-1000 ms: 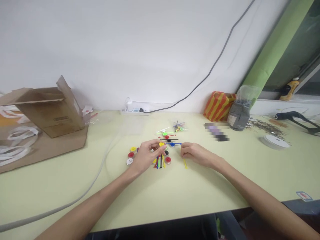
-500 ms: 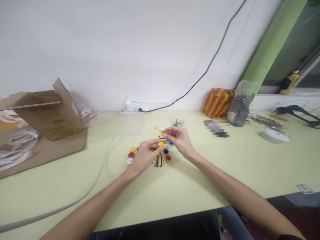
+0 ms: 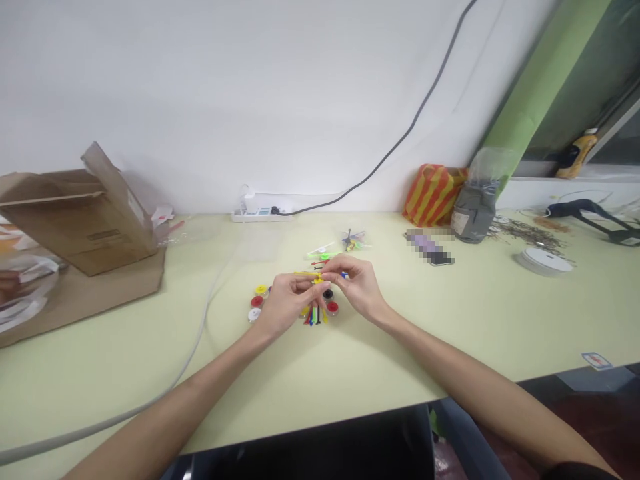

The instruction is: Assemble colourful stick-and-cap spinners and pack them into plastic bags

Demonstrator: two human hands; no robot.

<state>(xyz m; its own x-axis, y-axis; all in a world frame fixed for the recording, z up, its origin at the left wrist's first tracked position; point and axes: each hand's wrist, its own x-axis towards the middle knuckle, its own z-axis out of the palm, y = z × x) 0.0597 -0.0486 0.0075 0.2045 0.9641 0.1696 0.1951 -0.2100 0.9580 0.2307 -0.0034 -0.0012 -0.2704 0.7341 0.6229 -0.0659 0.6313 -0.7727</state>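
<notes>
My left hand [image 3: 287, 303] is closed around a small yellow round plastic piece [image 3: 319, 281], held above the table. My right hand [image 3: 357, 285] pinches a yellow plastic arrow [image 3: 305, 273], which lies across the top of the round piece; the contact is partly hidden by fingers. Beneath and beside my hands are several round discs, among them a yellow disc [image 3: 261, 290], a red disc [image 3: 257, 302], a white disc [image 3: 255, 314], a black disc [image 3: 328, 294] and another red disc [image 3: 333, 307]. Several coloured arrows [image 3: 315, 315] lie fanned out just in front of my hands.
Behind my hands lie loose arrows and a small pile of coloured pieces [image 3: 353, 241]. A cardboard box [image 3: 115, 233] stands left, a power strip [image 3: 263, 215] by the wall. To the right are a striped bag [image 3: 433, 195], a grey bag [image 3: 473, 213] and a white roll [image 3: 544, 261].
My right hand has brought the yellow arrow down onto the yellow round piece in my left hand. The arrow has turned to point left. The view has shifted slightly.
</notes>
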